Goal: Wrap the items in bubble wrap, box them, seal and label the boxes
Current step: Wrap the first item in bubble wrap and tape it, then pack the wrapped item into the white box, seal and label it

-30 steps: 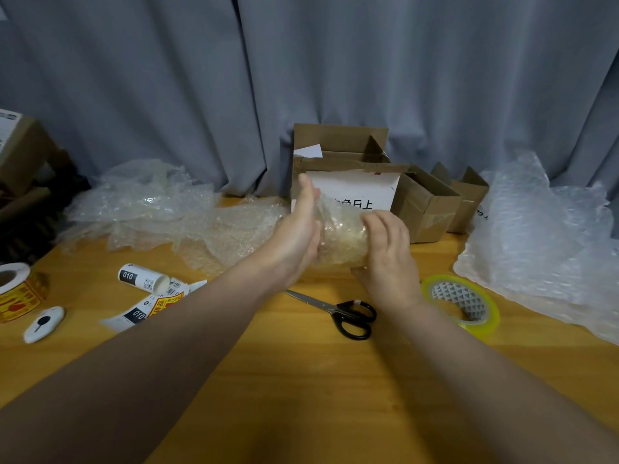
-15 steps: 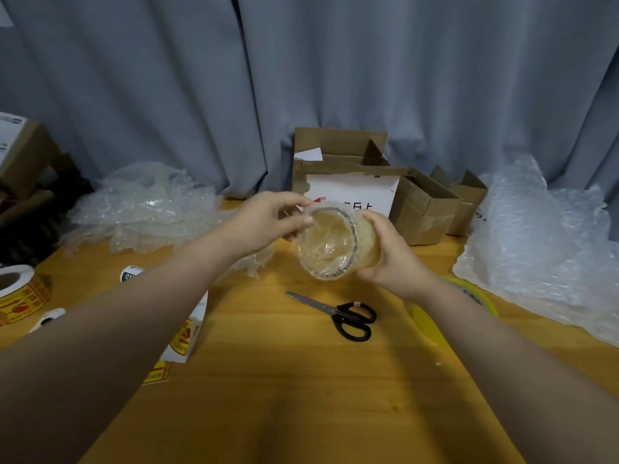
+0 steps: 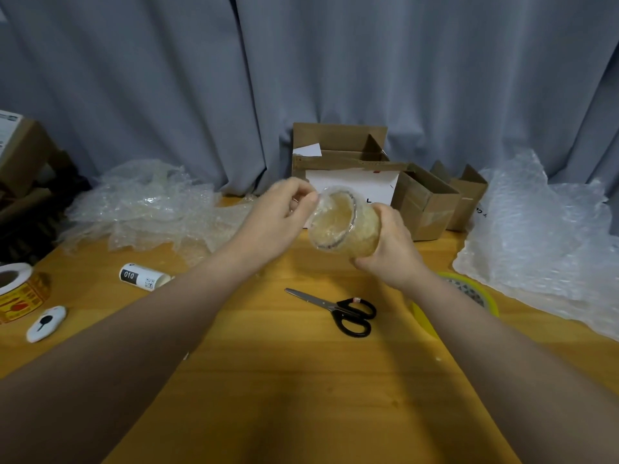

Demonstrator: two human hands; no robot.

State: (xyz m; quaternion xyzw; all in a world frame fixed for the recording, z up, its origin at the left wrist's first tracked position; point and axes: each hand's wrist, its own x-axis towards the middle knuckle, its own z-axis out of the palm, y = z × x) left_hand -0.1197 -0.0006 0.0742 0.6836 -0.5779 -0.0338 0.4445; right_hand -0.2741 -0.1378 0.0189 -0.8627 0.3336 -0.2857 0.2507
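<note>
A round cup-like item wrapped in bubble wrap (image 3: 341, 222) is held above the table, its open end tilted toward me. My right hand (image 3: 390, 246) grips its body from the right and below. My left hand (image 3: 281, 219) is at the rim on the left, its fingertips pinching the wrap's edge there. Open cardboard boxes (image 3: 338, 159) stand behind it, and a smaller one (image 3: 428, 205) lies to their right. Black-handled scissors (image 3: 341, 311) lie on the table below the item. A yellow tape roll (image 3: 469, 289) shows partly behind my right forearm.
Loose bubble wrap is heaped at the back left (image 3: 147, 202) and at the right (image 3: 542, 242). A label roll (image 3: 142, 277), a sticker roll (image 3: 20, 293) and a small white oval object (image 3: 47, 323) lie at the left. A grey curtain hangs behind.
The wrapped item was turned so its open end faces me and lifted slightly. My left hand moved from covering its side to pinching the wrap at the rim.
</note>
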